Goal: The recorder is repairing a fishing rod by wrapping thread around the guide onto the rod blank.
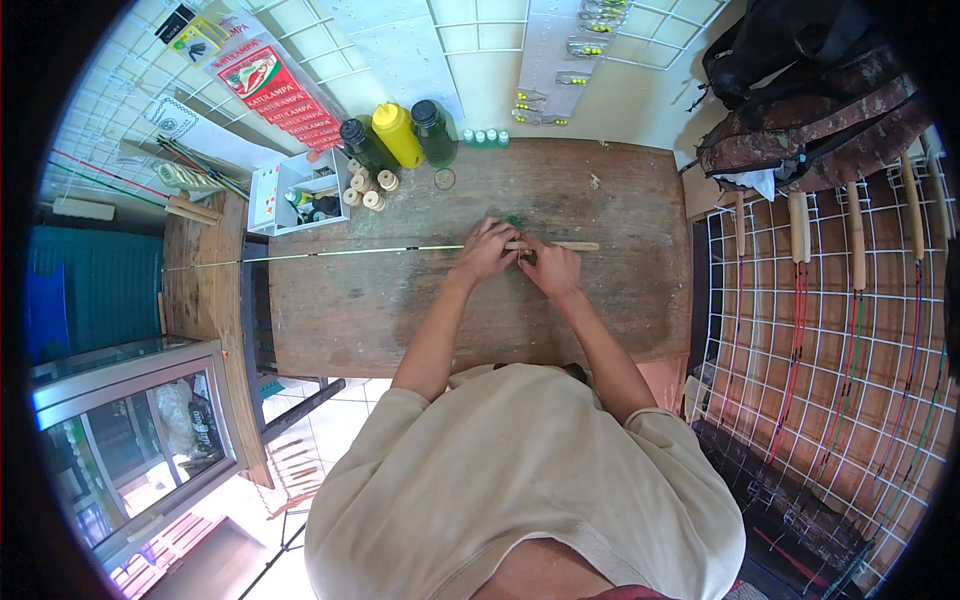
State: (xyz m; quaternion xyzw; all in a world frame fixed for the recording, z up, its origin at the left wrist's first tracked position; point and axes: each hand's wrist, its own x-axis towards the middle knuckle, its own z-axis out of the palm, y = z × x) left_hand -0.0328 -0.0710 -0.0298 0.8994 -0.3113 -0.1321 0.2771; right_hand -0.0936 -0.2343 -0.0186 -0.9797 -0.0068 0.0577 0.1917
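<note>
In the head view, a thin fishing rod [360,250] lies crosswise over a worn wooden tabletop [620,300], its pale shaft reaching past the left edge and its wooden handle [580,246] pointing right. The left hand [487,250] holds the rod with curved fingers at the front end of the handle. Close beside it, the right hand [552,270] has its thumb and fingers bent in narrowly at the handle; whether they pinch the wood or something on it cannot be told. A small dark green thing [514,219], too small to identify, lies just beyond the left hand's fingertips.

Toward the tabletop's far left corner stands a white divided box [263,200] with small items inside. Just right of it is a cluster of wooden spools [373,200], and behind these stand two dark bottles [433,135] with a yellow squeeze bottle [397,138] between them. Four small bottles [487,138] with white caps line up farther right, near the wall.

A camouflage backpack [810,140] hangs at the upper right, above a white wire grid [735,310] where more wooden-handled rods [857,245] hang handle-up.
</note>
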